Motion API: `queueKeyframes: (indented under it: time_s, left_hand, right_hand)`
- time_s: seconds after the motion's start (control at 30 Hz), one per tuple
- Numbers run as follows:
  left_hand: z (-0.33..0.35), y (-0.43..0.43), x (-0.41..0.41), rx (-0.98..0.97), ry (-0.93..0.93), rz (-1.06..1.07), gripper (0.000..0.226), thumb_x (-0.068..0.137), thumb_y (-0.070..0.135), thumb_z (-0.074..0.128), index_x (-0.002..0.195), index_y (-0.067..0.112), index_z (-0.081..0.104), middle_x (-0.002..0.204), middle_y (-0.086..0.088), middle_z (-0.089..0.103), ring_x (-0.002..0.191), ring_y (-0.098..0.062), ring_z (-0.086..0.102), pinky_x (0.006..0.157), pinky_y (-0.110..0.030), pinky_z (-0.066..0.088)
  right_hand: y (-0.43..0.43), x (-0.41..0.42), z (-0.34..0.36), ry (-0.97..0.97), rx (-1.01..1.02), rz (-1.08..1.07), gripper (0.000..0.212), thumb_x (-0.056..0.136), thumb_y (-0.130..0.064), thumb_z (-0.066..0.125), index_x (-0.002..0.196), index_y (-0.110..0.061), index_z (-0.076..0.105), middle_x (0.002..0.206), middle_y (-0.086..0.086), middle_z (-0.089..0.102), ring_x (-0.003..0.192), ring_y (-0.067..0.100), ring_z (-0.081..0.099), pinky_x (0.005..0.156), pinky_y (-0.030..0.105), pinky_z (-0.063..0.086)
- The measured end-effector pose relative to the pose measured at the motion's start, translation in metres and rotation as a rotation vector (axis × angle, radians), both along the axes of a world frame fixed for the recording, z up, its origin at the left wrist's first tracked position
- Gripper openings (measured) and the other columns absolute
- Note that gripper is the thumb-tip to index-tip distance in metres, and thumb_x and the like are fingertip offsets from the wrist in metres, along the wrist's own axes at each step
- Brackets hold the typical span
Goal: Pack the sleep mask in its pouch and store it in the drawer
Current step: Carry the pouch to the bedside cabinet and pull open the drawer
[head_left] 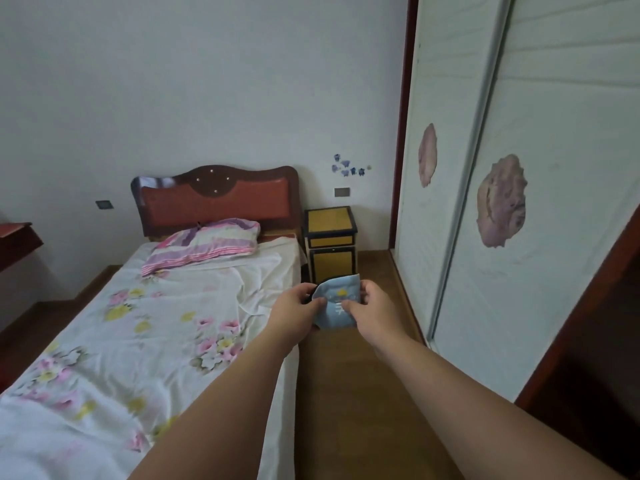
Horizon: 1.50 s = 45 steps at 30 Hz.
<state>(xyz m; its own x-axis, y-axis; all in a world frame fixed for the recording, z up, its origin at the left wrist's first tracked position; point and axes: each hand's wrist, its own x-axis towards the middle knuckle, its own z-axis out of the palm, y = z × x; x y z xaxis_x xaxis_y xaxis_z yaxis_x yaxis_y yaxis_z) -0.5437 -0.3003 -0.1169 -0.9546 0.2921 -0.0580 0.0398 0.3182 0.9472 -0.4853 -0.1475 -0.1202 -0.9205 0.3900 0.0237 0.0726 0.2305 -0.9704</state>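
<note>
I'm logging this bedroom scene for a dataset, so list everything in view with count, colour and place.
Pouch: one, light blue with a yellow mark, held in both hands over the floor beside the bed; a dark edge shows at its left.
Bed: one, white floral sheet, left.
Pillow: one, pink, purple and white striped, at the bed's head.
Headboard: one, red-brown, against the wall.
Nightstand: one, yellow with dark frame, right of the bed, front shut.
Wardrobe doors: two, white with purple motifs, right.
Wall stickers: a small cluster, blue, above the nightstand.
Floor: brown wood.
Left hand: gripping the pouch's left side.
Right hand: gripping its right side.
</note>
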Motion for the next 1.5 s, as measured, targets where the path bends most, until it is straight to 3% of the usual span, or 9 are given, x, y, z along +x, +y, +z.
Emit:
queueKeyframes:
  time_s: [0.3, 0.53, 0.73, 0.83, 0.97, 1.27, 1.43, 1.5]
  left_hand:
    - [0.012, 0.037, -0.166, -0.046, 0.030, 0.002, 0.029, 0.096, 0.022, 0.065, 0.125, 0.020, 0.066, 0.107, 0.000, 0.070, 0.097, -0.018, 0.069, 0.082, -0.044, 0.065]
    - [0.021, 0.078, -0.280, -0.048, 0.044, -0.010, 0.020, 0.095, 0.021, 0.065, 0.115, 0.020, 0.069, 0.103, -0.001, 0.071, 0.098, -0.023, 0.070, 0.085, -0.052, 0.063]
    - [0.012, 0.122, -0.379, -0.046, 0.038, 0.019, 0.022, 0.095, 0.021, 0.065, 0.116, 0.019, 0.070, 0.106, -0.005, 0.073, 0.100, -0.026, 0.071, 0.087, -0.054, 0.062]
    - [0.011, 0.147, -0.426, -0.050, 0.039, 0.057, 0.018, 0.095, 0.023, 0.066, 0.113, 0.024, 0.068, 0.103, 0.000, 0.072, 0.096, -0.022, 0.071, 0.083, -0.053, 0.063]
    - [0.012, 0.180, -0.486, -0.055, 0.025, 0.101, 0.024, 0.094, 0.022, 0.067, 0.118, 0.020, 0.069, 0.108, -0.002, 0.071, 0.101, -0.024, 0.070, 0.087, -0.054, 0.062]
    - [-0.008, 0.228, -0.613, -0.053, -0.012, 0.127, 0.018, 0.095, 0.022, 0.064, 0.112, 0.024, 0.069, 0.108, -0.004, 0.072, 0.097, -0.023, 0.071, 0.081, -0.051, 0.064]
    - [-0.030, 0.241, -0.697, -0.072, -0.012, 0.129, 0.010, 0.096, 0.024, 0.063, 0.104, 0.029, 0.068, 0.102, 0.000, 0.072, 0.093, -0.020, 0.071, 0.078, -0.046, 0.065]
    - [-0.038, 0.244, -0.735, -0.089, -0.015, 0.119, 0.009, 0.096, 0.024, 0.063, 0.104, 0.028, 0.068, 0.101, 0.000, 0.072, 0.092, -0.020, 0.071, 0.076, -0.043, 0.065]
  right_hand:
    - [0.034, -0.163, 0.015, -0.009, -0.008, 0.002, 0.029, 0.091, -0.018, 0.069, 0.109, -0.032, 0.051, 0.104, -0.008, 0.064, 0.095, 0.012, 0.065, 0.067, 0.024, 0.055]
    - [0.074, -0.278, 0.020, -0.023, -0.047, -0.032, 0.030, 0.091, -0.017, 0.068, 0.117, -0.026, 0.056, 0.104, -0.007, 0.067, 0.092, 0.009, 0.065, 0.073, 0.030, 0.058]
    - [0.118, -0.382, 0.013, -0.046, -0.053, -0.016, 0.039, 0.091, -0.016, 0.068, 0.128, -0.018, 0.056, 0.115, 0.001, 0.069, 0.100, 0.016, 0.067, 0.080, 0.035, 0.059]
    - [0.144, -0.433, 0.012, -0.032, -0.040, 0.015, 0.039, 0.091, -0.017, 0.068, 0.128, -0.019, 0.056, 0.117, 0.001, 0.068, 0.101, 0.016, 0.066, 0.073, 0.028, 0.058]
    - [0.178, -0.497, 0.013, -0.053, -0.048, 0.056, 0.036, 0.092, -0.016, 0.067, 0.126, -0.020, 0.056, 0.118, 0.003, 0.068, 0.102, 0.019, 0.067, 0.084, 0.040, 0.060]
    - [0.227, -0.632, -0.001, -0.119, -0.035, 0.098, 0.039, 0.093, -0.016, 0.066, 0.130, -0.017, 0.055, 0.119, 0.004, 0.068, 0.105, 0.021, 0.066, 0.087, 0.044, 0.059]
    - [0.238, -0.718, -0.019, -0.141, -0.041, 0.083, 0.037, 0.093, -0.014, 0.066, 0.129, -0.016, 0.056, 0.118, 0.004, 0.069, 0.102, 0.019, 0.066, 0.079, 0.034, 0.059]
    - [0.239, -0.753, -0.027, -0.156, -0.044, 0.066, 0.037, 0.093, -0.013, 0.065, 0.129, -0.016, 0.056, 0.119, 0.004, 0.069, 0.103, 0.019, 0.066, 0.082, 0.036, 0.059]
